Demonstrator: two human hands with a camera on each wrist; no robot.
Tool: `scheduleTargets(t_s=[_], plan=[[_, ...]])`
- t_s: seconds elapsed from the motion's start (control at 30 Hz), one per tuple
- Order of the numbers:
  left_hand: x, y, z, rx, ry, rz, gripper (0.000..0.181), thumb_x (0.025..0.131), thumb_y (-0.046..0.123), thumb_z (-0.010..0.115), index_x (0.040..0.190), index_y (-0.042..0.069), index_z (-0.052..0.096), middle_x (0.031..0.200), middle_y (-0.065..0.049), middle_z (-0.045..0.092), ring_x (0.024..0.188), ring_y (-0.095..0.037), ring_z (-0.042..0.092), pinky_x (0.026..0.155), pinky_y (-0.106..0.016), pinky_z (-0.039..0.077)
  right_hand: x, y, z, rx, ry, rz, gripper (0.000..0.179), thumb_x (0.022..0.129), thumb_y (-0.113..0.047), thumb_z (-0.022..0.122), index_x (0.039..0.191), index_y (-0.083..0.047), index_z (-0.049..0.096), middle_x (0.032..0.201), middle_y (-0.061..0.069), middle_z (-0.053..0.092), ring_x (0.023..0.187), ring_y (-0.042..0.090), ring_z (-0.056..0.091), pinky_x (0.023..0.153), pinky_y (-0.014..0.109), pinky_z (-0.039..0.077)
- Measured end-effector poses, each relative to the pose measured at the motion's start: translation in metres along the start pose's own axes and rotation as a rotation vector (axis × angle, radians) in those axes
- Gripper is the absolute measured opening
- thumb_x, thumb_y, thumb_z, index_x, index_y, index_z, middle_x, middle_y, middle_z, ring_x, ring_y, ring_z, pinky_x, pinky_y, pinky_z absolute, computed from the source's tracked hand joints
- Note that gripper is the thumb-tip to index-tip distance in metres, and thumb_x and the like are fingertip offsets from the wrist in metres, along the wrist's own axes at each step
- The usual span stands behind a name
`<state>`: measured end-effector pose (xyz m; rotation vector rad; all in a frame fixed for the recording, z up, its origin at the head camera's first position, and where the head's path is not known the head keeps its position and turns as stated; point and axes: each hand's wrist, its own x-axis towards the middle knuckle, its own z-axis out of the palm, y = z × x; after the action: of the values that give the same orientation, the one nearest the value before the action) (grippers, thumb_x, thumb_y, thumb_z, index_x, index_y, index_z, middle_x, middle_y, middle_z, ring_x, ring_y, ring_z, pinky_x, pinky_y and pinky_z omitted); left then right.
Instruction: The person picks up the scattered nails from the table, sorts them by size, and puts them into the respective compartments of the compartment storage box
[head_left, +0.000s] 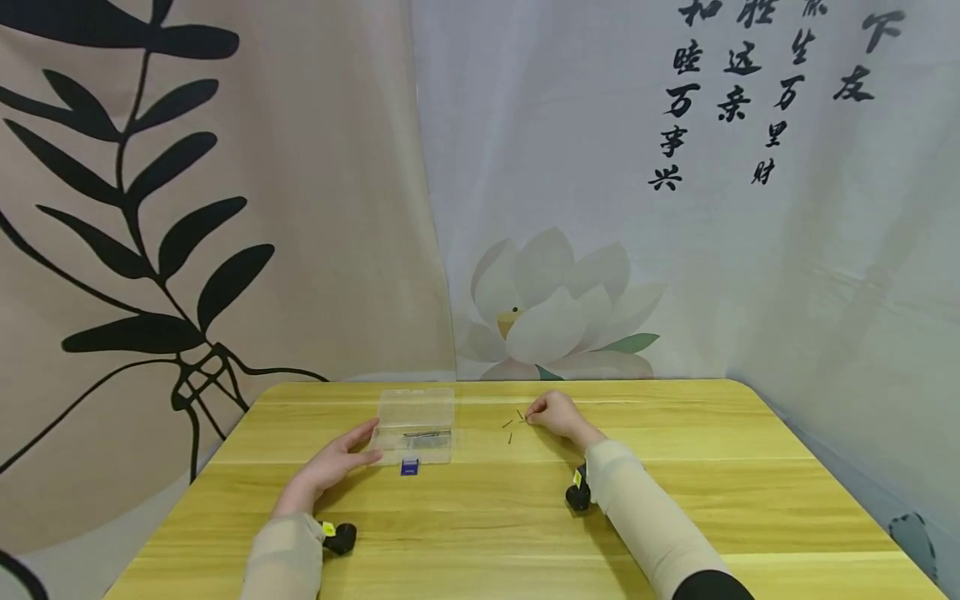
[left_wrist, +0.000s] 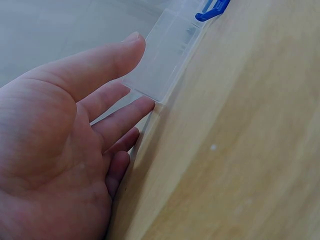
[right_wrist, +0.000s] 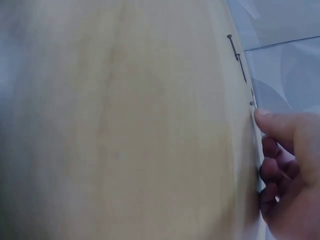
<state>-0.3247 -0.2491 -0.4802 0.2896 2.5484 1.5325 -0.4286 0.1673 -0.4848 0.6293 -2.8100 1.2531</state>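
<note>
A clear plastic box stands on the table with its lid raised at the back and a blue latch hanging at its front. Several thin dark nails lie inside it. My left hand is at the box's left end, fingers nearly straight; in the left wrist view a fingertip meets the box's lower corner. To the right of the box, a few loose nails are scattered on the wood. There my right hand pinches with thumb and fingertips at one small nail, mostly hidden by the thumb.
The wooden table ends at a far edge just beyond the box and the nails. Behind it hangs a cloth backdrop with leaves, a lotus and black writing. Small black cameras are strapped on both wrists, over pale sleeves.
</note>
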Motion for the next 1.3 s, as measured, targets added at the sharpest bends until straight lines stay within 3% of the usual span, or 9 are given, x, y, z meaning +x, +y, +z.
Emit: scheduleTargets(t_s=[0.27, 0.5, 0.73, 0.93, 1.3], plan=[[0.000, 0.000, 0.000, 0.012, -0.002, -0.004, 0.074, 0.095, 0.026, 0.064, 0.153, 0.005, 0.025, 0.154, -0.025, 0.024, 0.141, -0.044, 0.019, 0.110, -0.063, 0.017, 0.004, -0.002, -0.010, 0.055, 0.024, 0.070, 0.011, 0.091, -0.006, 0.065, 0.091, -0.003, 0.076, 0.094, 0.005, 0.072, 0.086, 0.016, 0.062, 0.074, 0.032, 0.050], [0.000, 0.001, -0.002, -0.001, -0.010, 0.000, 0.074, 0.095, 0.025, 0.064, 0.154, 0.006, 0.024, 0.155, -0.025, 0.023, 0.141, -0.045, 0.018, 0.108, -0.064, 0.020, 0.004, -0.015, -0.025, 0.094, 0.045, 0.002, 0.015, 0.092, -0.005, 0.064, 0.098, 0.005, 0.073, 0.100, 0.014, 0.070, 0.094, 0.026, 0.064, 0.080, 0.038, 0.052], [-0.001, 0.001, -0.002, -0.007, -0.015, 0.004, 0.075, 0.094, 0.026, 0.065, 0.153, 0.005, 0.023, 0.154, -0.026, 0.023, 0.141, -0.046, 0.018, 0.108, -0.065, 0.019, 0.002, -0.026, -0.035, 0.119, 0.050, 0.011, 0.018, 0.093, -0.008, 0.064, 0.101, 0.006, 0.071, 0.100, 0.012, 0.069, 0.087, 0.022, 0.059, 0.073, 0.034, 0.050], [-0.002, 0.001, -0.001, -0.019, -0.016, 0.000, 0.077, 0.093, 0.026, 0.066, 0.153, 0.005, 0.023, 0.154, -0.025, 0.023, 0.141, -0.045, 0.018, 0.109, -0.064, 0.018, 0.002, -0.028, -0.037, 0.125, 0.053, 0.018, 0.017, 0.093, -0.008, 0.065, 0.102, 0.006, 0.071, 0.096, 0.009, 0.068, 0.077, 0.018, 0.053, 0.065, 0.030, 0.045], [-0.002, 0.001, 0.000, -0.012, -0.008, 0.003, 0.075, 0.094, 0.023, 0.065, 0.153, 0.004, 0.024, 0.154, -0.026, 0.024, 0.141, -0.045, 0.020, 0.109, -0.063, 0.019, 0.003, -0.040, -0.028, 0.119, 0.019, -0.004, 0.015, 0.093, -0.011, 0.065, 0.100, 0.000, 0.073, 0.101, 0.008, 0.068, 0.082, 0.017, 0.054, 0.067, 0.030, 0.045]])
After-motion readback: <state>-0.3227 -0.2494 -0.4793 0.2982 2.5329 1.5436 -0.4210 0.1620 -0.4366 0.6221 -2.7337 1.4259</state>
